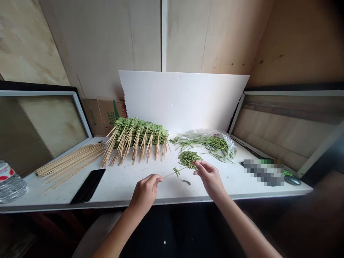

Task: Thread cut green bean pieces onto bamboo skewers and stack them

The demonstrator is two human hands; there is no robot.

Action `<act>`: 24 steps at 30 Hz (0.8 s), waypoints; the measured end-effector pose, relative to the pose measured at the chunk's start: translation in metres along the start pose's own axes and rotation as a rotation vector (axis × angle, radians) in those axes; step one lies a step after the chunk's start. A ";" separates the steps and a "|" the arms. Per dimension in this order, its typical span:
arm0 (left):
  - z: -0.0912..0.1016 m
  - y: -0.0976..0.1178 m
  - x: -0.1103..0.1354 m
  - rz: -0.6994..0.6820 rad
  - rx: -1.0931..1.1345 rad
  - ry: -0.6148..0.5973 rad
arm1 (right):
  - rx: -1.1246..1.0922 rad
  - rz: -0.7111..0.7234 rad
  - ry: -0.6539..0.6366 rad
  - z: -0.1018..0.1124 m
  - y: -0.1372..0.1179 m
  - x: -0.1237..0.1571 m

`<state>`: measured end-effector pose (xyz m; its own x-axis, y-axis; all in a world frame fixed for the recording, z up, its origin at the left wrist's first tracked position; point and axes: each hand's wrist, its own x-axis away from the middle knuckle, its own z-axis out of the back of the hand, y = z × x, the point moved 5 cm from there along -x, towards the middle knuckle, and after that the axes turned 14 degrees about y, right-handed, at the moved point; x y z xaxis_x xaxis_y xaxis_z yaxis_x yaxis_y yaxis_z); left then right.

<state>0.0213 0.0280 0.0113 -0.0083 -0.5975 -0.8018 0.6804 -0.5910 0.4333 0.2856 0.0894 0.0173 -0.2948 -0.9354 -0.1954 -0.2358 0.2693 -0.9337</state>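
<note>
A thin bamboo skewer (183, 168) runs between my two hands above the front of the white table. My left hand (146, 189) pinches its left end, thumb and fingers together. At the other end, the fingers of my right hand (206, 173) are closed; whether they also hold a bean piece I cannot make out. A few short green bean pieces (176, 171) show along the skewer's line; I cannot tell if they are threaded or lie behind it. Just beyond my right hand is a heap of cut green beans (189, 158). One dark curved piece (186, 182) lies nearer the edge.
Skewered green beans (142, 130) are stacked at back left, sticks toward me. Loose skewers (72, 157), a black phone (88, 186) and a plastic bottle (10, 182) are leftward. Long beans (215, 145) spill from a clear bag (229, 145). A white foam board (185, 102) stands behind.
</note>
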 end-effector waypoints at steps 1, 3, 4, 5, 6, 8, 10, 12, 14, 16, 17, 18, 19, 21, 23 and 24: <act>-0.001 0.001 0.000 -0.003 -0.001 0.003 | 0.007 0.007 -0.004 -0.002 0.000 0.002; -0.002 0.004 0.001 -0.011 0.011 0.001 | 0.038 0.027 -0.034 -0.008 0.002 0.009; -0.003 0.006 0.001 -0.016 0.019 0.002 | 0.058 0.035 -0.056 -0.012 0.004 0.012; -0.003 0.008 0.001 -0.021 0.027 0.003 | 0.075 0.037 -0.080 -0.017 0.006 0.016; -0.003 0.010 0.001 -0.022 0.032 0.005 | 0.086 0.032 -0.101 -0.021 0.008 0.020; -0.002 0.011 0.000 -0.019 0.032 0.012 | 0.091 0.016 -0.124 -0.026 0.012 0.026; -0.001 0.011 -0.001 -0.011 0.029 0.012 | 0.091 0.009 -0.144 -0.030 0.015 0.030; -0.001 0.010 -0.002 0.000 0.030 -0.003 | 0.095 0.013 -0.171 -0.031 0.017 0.031; -0.002 0.008 -0.002 0.016 0.028 -0.021 | 0.106 0.020 -0.192 -0.032 0.018 0.031; -0.002 0.008 -0.002 0.025 0.025 -0.034 | 0.118 0.020 -0.204 -0.032 0.019 0.031; -0.002 0.008 -0.002 0.026 0.023 -0.036 | 0.120 0.017 -0.207 -0.033 0.020 0.031; -0.002 0.009 -0.002 0.025 0.023 -0.038 | 0.121 0.011 -0.212 -0.033 0.020 0.031; -0.002 0.009 -0.002 0.025 0.023 -0.041 | 0.119 0.005 -0.215 -0.033 0.020 0.031; -0.002 0.009 -0.001 0.027 0.023 -0.046 | 0.117 -0.008 -0.222 -0.033 0.022 0.031; -0.003 0.008 0.000 0.027 0.018 -0.052 | 0.119 -0.021 -0.231 -0.032 0.024 0.031; -0.004 0.008 0.000 0.024 0.015 -0.055 | 0.122 -0.027 -0.240 -0.031 0.026 0.031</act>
<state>0.0291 0.0252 0.0128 -0.0325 -0.6403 -0.7674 0.6701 -0.5836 0.4586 0.2413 0.0745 -0.0036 -0.0584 -0.9734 -0.2215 -0.1227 0.2272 -0.9661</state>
